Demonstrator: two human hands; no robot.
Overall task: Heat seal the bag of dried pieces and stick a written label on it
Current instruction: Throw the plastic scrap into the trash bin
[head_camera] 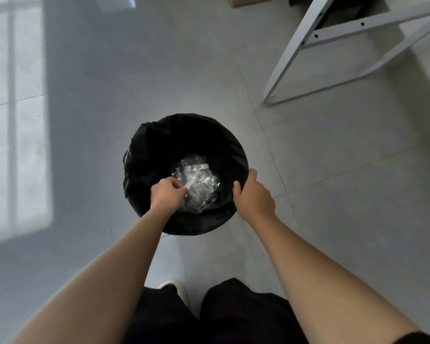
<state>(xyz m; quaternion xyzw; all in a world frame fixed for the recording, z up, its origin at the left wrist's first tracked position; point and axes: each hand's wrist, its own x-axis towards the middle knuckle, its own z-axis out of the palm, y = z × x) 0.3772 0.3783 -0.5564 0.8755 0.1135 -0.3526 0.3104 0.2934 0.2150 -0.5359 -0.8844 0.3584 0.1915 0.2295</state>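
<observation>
1. Our left hand (168,192) hung over the near-left part of the bin's mouth. Its fingers were curled and pinched a small white scrap (188,186) at the tips.
2. Our right hand (252,194) held nothing. Its fingers lay fairly straight against the right edge of the bin (243,157), with the thumb spread just inside the rim. The two hands were well apart.
3. We judged this a clean-up step. The scrap looked like paper, perhaps a label's backing, though it was too small and blurred to be sure.
4. The bag of dried pieces and its label were not in view, so we could not tell whether the sealing or sticking was done.
5. The next move likely called only for loosening the pinch so the light scrap fell. Thin paper can cling to fingers, so a flick might have been needed.
6. The bin was round and lined with a glossy black film wrinkled over its rim.
7. At its bottom lay crumpled clear plastic (199,187), shiny and creased, with a flat white strip (199,167) at its far edge.
8. The bin stood on a smooth pale tiled floor (320,170). A white metal frame (333,43) with bolted bars stood toward the far right corner.
9. Dark trousers (221,316) and a pale shoe (169,285) showed at the near edge.
</observation>
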